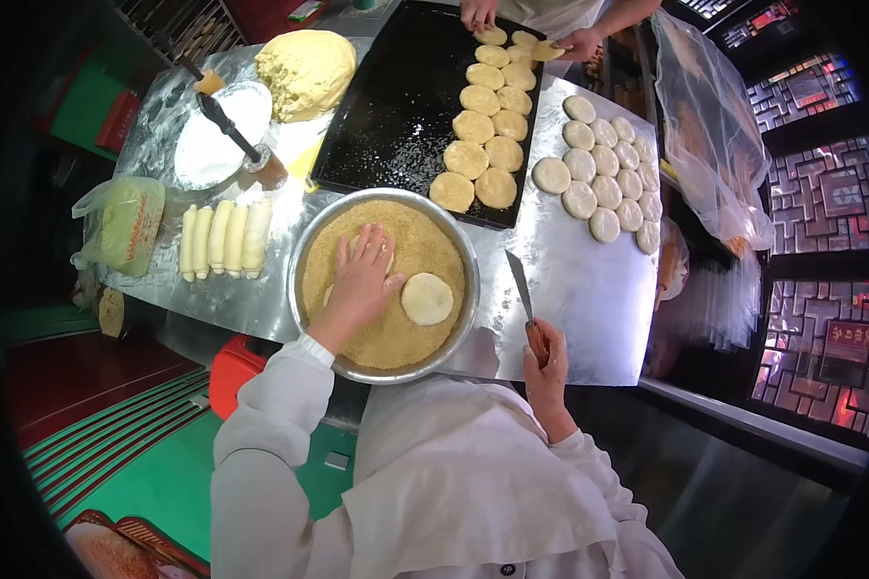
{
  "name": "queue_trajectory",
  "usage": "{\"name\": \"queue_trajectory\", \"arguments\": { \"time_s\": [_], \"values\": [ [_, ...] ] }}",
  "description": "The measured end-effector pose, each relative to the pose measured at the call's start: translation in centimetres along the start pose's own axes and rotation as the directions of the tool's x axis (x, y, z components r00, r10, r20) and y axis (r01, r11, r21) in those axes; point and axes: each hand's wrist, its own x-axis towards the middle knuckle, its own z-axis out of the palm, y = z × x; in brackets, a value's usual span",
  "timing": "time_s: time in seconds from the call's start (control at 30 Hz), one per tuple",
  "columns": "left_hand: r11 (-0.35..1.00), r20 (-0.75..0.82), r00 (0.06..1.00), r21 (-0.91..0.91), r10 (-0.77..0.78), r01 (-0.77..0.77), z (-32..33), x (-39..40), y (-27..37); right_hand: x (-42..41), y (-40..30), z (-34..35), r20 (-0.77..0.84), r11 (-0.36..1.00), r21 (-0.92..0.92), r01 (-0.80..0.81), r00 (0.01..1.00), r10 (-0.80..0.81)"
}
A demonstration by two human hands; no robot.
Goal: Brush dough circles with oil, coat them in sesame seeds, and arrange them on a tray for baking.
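My left hand [362,279] lies flat, fingers slightly spread, over a dough disc [352,248] it mostly covers. Beneath is a bed of sesame-like seeds [380,351] in a round metal basin [472,286]. A pale dough disc [427,299] rests on the seeds to the right of the hand. What looks like another piece of dough shows only an edge by my palm. Right of the basin, my right hand [547,360] grips the wooden handle of a flat-bladed knife or spatula [519,281], its blade pointing away from me over the metal table [586,304].
Beyond the basin sits a black baking tray [376,108] with rows of seeded discs [471,126]. A co-worker's hands [581,45] handle discs there. Plain dough discs [606,192] lie right; dough rolls [224,239], a rolling pin [228,127], flour [221,145] and a dough mound [308,69] left.
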Motion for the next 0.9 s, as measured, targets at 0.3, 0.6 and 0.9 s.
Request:
{"name": "queue_trajectory", "arguments": {
  "time_s": [0.3, 0.6, 0.9],
  "values": [
    [0.995, -0.064, 0.994, -0.022, 0.091, -0.093, -0.7, 1.0, 8.8, 1.5, 3.2, -9.0, 0.125, 0.559, 0.626, -0.544, 0.777, 0.616],
    [-0.151, 0.23, 0.938, -0.969, -0.259, 0.196, 8.1, 17.9, 20.5, 2.3, 10.0, -19.1, 0.254, 0.37, 0.662, -0.651, 0.66, 0.706],
    [-0.543, 0.524, 0.681, -0.811, -0.511, 0.217, 12.7, 28.4, 27.2, 11.3, 15.3, -19.7, 0.269, 0.495, 0.556, -0.668, 0.708, 0.653]
  ]
}}
